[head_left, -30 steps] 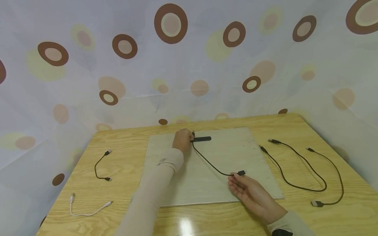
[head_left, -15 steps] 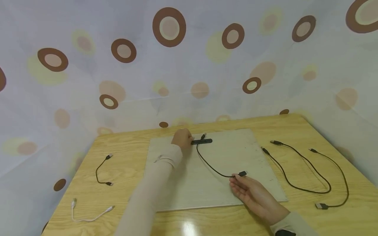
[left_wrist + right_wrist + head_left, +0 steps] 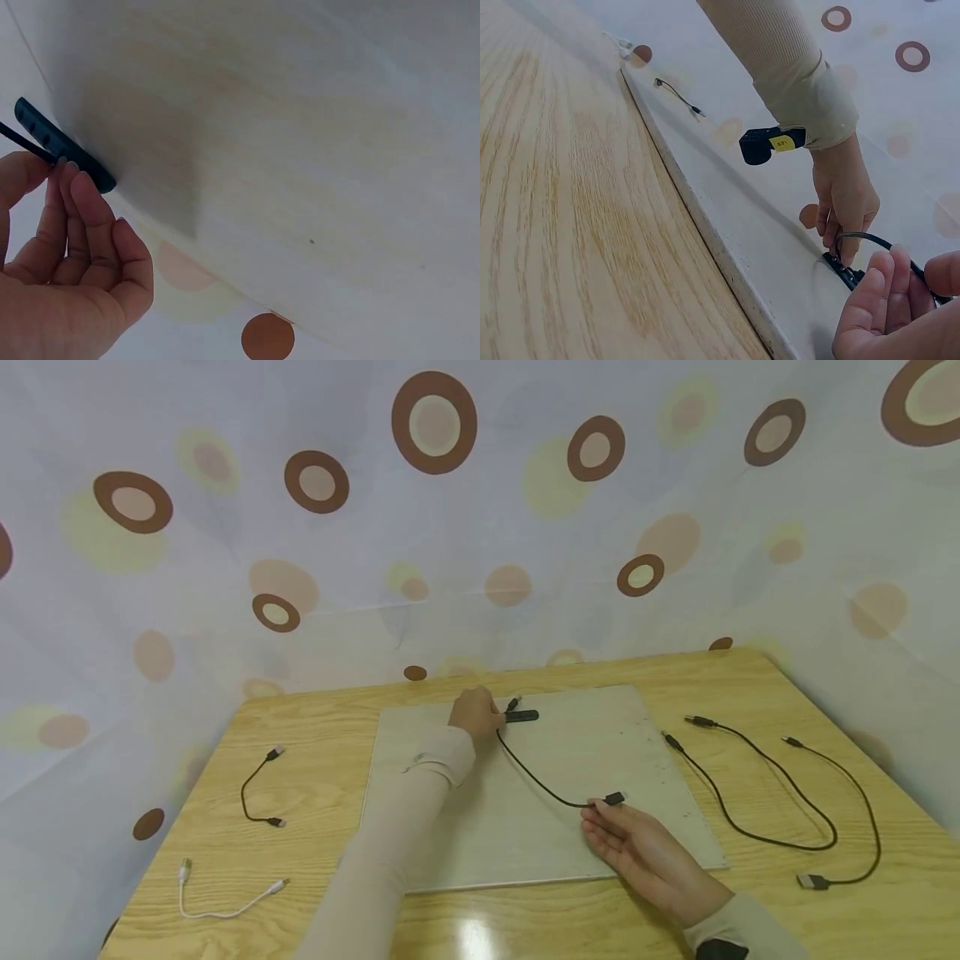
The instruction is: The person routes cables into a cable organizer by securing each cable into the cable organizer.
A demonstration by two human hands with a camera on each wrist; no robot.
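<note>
A black slotted cable clip [image 3: 523,716] lies near the far edge of the pale board, its left part covered by my left hand [image 3: 476,714] in the head view. With thumb and fingertips, that hand pinches a short black USB cable [image 3: 534,774] right at the clip's slots [image 3: 64,146], as the left wrist view shows. One plug [image 3: 513,702] of this cable sticks out beyond the clip. Toward the near right of the board, my right hand [image 3: 652,860] pinches the cable just behind its other plug [image 3: 615,798], palm turned up and fingers loosely curved.
The pale board [image 3: 480,852] lies on a wood-grain table [image 3: 322,735]. On the left are a short black cable [image 3: 246,793] and a white cable [image 3: 213,915]. Two longer black cables [image 3: 750,837] [image 3: 873,827] lie on the right. A patterned cloth [image 3: 450,543] hangs behind.
The cable's far plug has shifted right, from the clip's left end toward its middle. My left hand has moved slightly right onto the cable. The right hand has kept its hold.
</note>
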